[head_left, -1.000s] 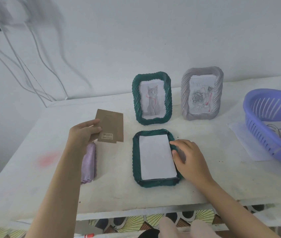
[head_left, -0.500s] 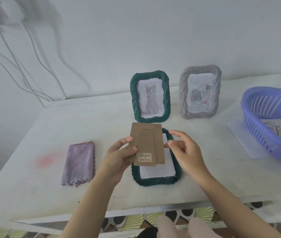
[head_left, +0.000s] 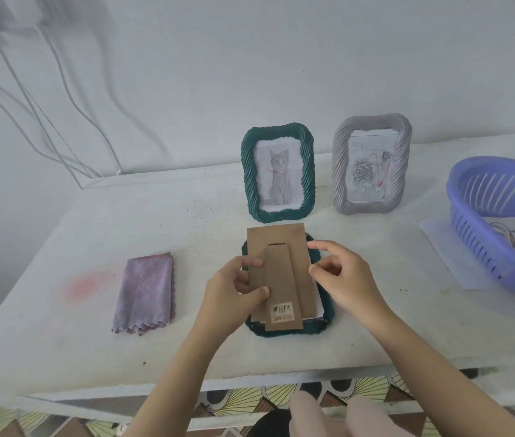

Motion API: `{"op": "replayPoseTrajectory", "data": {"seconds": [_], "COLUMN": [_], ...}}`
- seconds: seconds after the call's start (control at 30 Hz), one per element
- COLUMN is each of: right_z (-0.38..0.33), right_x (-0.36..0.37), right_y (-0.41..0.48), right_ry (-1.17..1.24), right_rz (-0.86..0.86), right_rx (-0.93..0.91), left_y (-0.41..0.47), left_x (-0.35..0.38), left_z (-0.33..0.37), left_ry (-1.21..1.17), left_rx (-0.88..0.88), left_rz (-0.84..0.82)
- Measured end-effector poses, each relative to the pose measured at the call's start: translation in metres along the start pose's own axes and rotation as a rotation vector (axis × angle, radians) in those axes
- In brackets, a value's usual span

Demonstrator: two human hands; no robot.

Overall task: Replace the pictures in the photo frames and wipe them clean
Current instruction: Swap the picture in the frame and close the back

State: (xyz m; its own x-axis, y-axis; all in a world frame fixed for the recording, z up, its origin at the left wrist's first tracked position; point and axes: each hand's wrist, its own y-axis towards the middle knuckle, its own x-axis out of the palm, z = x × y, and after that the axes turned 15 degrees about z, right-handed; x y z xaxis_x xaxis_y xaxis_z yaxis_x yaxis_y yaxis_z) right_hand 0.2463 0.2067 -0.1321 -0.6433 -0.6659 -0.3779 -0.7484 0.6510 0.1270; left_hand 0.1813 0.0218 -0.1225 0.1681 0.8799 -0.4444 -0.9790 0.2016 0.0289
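A dark green frame (head_left: pixel 325 326) lies face down on the table, with white paper (head_left: pixel 320 305) in its opening. Over it sits a brown cardboard backing board (head_left: pixel 281 247) with a stand flap and a barcode sticker. My left hand (head_left: pixel 234 291) grips the board's left edge, thumb on the flap. My right hand (head_left: pixel 347 279) touches its right edge with thumb and forefinger. Behind stand an upright green frame (head_left: pixel 278 171) with a cat drawing and a grey frame (head_left: pixel 371 164) with a rose drawing. A purple cloth (head_left: pixel 146 291) lies folded to the left.
A blue plastic basket (head_left: pixel 483 216) holding a drawing stands at the right on a white sheet (head_left: pixel 445 250). White cables (head_left: pixel 61 99) hang down the wall at the left. The table's front edge (head_left: pixel 187 383) runs just below my forearms.
My left hand has carried the backing board from the left to over the lying frame, uncovering the purple cloth. My right hand has lifted off the frame and met the board's right edge.
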Motion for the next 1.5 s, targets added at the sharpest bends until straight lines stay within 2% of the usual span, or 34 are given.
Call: {"op": "replayPoseTrajectory", "data": {"seconds": [0.27, 0.8, 0.97, 1.13, 1.23, 1.5], "right_z": [0.001, 0.009, 0.01, 0.01, 0.009, 0.011], "right_x": [0.0, 0.002, 0.002, 0.002, 0.002, 0.0], "right_y": [0.002, 0.006, 0.005, 0.001, -0.001, 0.0], "right_ry": [-0.068, -0.239, -0.312, -0.427, -0.453, -0.325], "right_rz": [0.006, -0.039, -0.063, -0.074, -0.073, -0.057], "right_rx": [-0.022, -0.153, -0.245, -0.32, -0.342, -0.203], "left_y": [0.003, 0.007, 0.009, 0.007, 0.005, 0.003], "left_x": [-0.003, 0.007, 0.007, 0.005, 0.003, -0.003], "left_z": [0.009, 0.008, 0.001, -0.002, -0.003, -0.017], "left_ry": [0.112, 0.288, 0.504, 0.606, 0.568, 0.292], "left_rx": [0.134, 0.19, 0.264, 0.341, 0.361, 0.175], "left_rz": [0.027, -0.003, 0.036, 0.061, 0.066, -0.001]}}
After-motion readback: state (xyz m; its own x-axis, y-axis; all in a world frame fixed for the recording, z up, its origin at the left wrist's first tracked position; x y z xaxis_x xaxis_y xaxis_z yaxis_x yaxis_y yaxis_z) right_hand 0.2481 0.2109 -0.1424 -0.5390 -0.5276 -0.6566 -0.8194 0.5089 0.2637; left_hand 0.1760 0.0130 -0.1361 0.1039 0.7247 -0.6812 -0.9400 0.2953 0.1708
